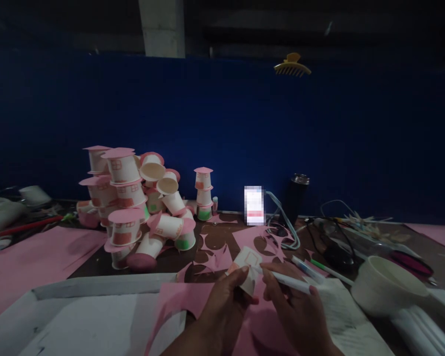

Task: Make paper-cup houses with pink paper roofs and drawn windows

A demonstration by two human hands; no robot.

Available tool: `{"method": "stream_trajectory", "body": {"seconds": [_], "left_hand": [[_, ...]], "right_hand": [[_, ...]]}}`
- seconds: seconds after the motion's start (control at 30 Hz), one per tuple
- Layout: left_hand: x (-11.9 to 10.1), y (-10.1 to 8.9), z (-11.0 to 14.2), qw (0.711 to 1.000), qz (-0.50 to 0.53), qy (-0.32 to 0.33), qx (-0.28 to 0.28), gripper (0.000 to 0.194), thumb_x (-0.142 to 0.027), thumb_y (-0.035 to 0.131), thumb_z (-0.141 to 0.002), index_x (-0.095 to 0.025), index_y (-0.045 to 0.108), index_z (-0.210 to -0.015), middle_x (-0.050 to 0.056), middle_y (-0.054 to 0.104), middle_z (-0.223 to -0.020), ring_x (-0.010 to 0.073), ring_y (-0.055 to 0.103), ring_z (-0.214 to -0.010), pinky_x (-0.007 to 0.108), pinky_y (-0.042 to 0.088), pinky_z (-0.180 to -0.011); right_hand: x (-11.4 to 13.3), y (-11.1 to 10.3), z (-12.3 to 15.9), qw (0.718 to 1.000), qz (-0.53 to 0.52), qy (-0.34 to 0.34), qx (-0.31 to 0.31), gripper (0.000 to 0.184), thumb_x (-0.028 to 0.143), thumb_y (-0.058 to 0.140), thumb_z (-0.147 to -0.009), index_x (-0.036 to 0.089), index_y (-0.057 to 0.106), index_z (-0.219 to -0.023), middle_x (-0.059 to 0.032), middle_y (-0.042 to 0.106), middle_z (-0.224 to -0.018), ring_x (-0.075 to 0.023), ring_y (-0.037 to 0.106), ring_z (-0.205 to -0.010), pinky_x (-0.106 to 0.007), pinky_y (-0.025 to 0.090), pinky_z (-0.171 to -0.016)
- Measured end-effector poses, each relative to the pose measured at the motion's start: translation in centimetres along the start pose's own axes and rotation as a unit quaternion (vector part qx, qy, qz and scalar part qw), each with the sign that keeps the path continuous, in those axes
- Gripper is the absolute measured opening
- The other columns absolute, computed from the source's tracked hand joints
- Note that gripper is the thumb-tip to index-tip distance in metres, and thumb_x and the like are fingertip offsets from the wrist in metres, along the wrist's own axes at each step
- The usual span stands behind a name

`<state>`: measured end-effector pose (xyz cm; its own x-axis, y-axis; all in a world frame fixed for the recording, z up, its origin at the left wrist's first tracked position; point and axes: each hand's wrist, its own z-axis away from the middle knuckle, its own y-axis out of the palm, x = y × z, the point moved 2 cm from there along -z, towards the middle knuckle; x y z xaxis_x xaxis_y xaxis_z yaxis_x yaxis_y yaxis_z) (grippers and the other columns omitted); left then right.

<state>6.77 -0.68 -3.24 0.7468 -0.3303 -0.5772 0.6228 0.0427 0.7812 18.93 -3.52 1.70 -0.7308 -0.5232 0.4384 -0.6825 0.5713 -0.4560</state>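
Note:
My left hand [226, 301] is closed round a small white paper cup [247, 267] with a red window outline drawn on its side. My right hand [292, 306] pinches a white marker pen [289, 282], its tip resting against the cup. Both hands hover over pink paper [193, 296] at the near edge of the desk. A heap of finished paper cups [133, 207] with pink round lids and red windows is piled at the left behind them, and a short stack of such cups [203, 194] stands apart by the blue partition.
Pink sheet with round holes cut out [215, 247] lies mid-desk. A white tray [96, 316] sits front left. Stacked white cups [385, 284] lie at right near cables [282, 222], a dark flask [296, 198] and more pens [319, 269]. A yellow hair claw [292, 65] clips the partition.

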Motion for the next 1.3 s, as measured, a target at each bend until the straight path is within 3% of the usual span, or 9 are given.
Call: {"method": "stream_trajectory", "body": {"seconds": [0.17,0.33,0.6,0.9,1.0,1.17,1.3], "left_hand": [[-0.01,-0.03,-0.02,1.000,-0.001,0.006,0.006,0.013,-0.019,0.066,-0.074,-0.009,0.066,-0.083,0.008,0.068,-0.084,0.0171,0.062,-0.071,0.024,0.049,-0.050],[0.05,-0.28,-0.08,1.000,-0.009,-0.002,-0.016,0.013,-0.019,0.064,-0.074,-0.009,0.066,-0.083,0.009,0.068,-0.084,0.0181,0.062,-0.070,0.026,0.050,-0.049],[-0.34,0.08,-0.02,1.000,-0.010,0.004,-0.015,0.014,-0.020,0.064,-0.074,-0.009,0.066,-0.082,0.008,0.067,-0.080,0.0170,0.061,-0.065,0.024,0.047,-0.044],[-0.21,-0.25,-0.11,0.999,-0.013,0.003,-0.039,0.012,-0.020,0.064,-0.074,-0.009,0.066,-0.080,0.008,0.068,-0.079,0.0166,0.060,-0.064,0.026,0.050,-0.047],[-0.25,-0.12,-0.07,1.000,-0.013,0.010,-0.023,0.015,-0.022,0.065,-0.074,-0.008,0.066,-0.080,0.008,0.067,-0.077,0.0167,0.060,-0.064,0.026,0.049,-0.047],[-0.40,0.20,0.20,0.999,-0.029,0.003,-0.021,0.021,-0.022,0.062,-0.076,-0.007,0.067,-0.090,0.009,0.066,-0.080,0.0179,0.060,-0.068,0.025,0.048,-0.046],[-0.37,0.29,0.26,0.999,-0.023,-0.003,-0.035,0.017,-0.018,0.064,-0.074,-0.007,0.067,-0.086,0.008,0.066,-0.078,0.0172,0.060,-0.067,0.025,0.049,-0.046]], "right_hand": [[-0.24,0.02,0.09,0.998,0.015,-0.022,0.051,0.029,0.038,0.047,-0.091,0.022,0.070,-0.085,0.0012,0.064,-0.052,-0.0130,0.059,-0.042,-0.023,0.050,-0.052],[-0.77,0.07,0.31,0.998,0.028,-0.032,0.051,0.033,0.040,0.044,-0.092,0.025,0.072,-0.087,0.0001,0.066,-0.055,-0.0145,0.063,-0.048,-0.025,0.052,-0.057],[-0.40,-0.01,0.14,0.998,0.036,-0.002,0.044,0.031,0.042,0.046,-0.091,0.022,0.070,-0.085,0.0010,0.064,-0.050,-0.0141,0.060,-0.042,-0.024,0.048,-0.048],[-0.25,0.06,0.02,0.998,0.019,0.020,0.052,0.026,0.038,0.047,-0.091,0.022,0.068,-0.090,0.0034,0.061,-0.050,-0.0137,0.060,-0.044,-0.025,0.048,-0.053],[-0.40,0.00,0.14,0.999,0.010,0.017,0.048,0.025,0.038,0.047,-0.091,0.023,0.067,-0.088,0.0040,0.060,-0.048,-0.0146,0.060,-0.044,-0.027,0.051,-0.059],[-0.79,-0.39,0.05,0.997,-0.043,0.063,0.005,0.021,0.033,0.048,-0.090,0.020,0.064,-0.095,-0.0019,0.069,-0.072,-0.0127,0.063,-0.053,-0.022,0.051,-0.056],[-0.87,-0.40,-0.05,0.994,-0.067,0.082,-0.006,0.022,0.033,0.050,-0.090,0.018,0.064,-0.099,-0.0049,0.071,-0.085,-0.0104,0.062,-0.051,-0.020,0.052,-0.053]]}}
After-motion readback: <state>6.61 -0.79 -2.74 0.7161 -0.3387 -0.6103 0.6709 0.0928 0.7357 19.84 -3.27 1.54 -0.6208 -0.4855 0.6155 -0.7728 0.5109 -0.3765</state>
